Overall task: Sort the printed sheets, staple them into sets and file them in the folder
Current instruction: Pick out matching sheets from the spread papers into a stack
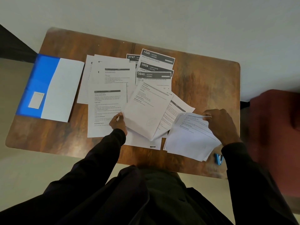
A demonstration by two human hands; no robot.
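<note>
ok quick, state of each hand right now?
Left hand: pinching the lifted printed sheet.
Right hand: gripping a stack of sheets.

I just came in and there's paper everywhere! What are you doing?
A person is sorting printed sheets on a wooden table. The left hand pinches a lifted sheet by its edge; the right hand grips a stack. A blue folder lies at the left, and a blue stapler sits beside the stack.
</note>
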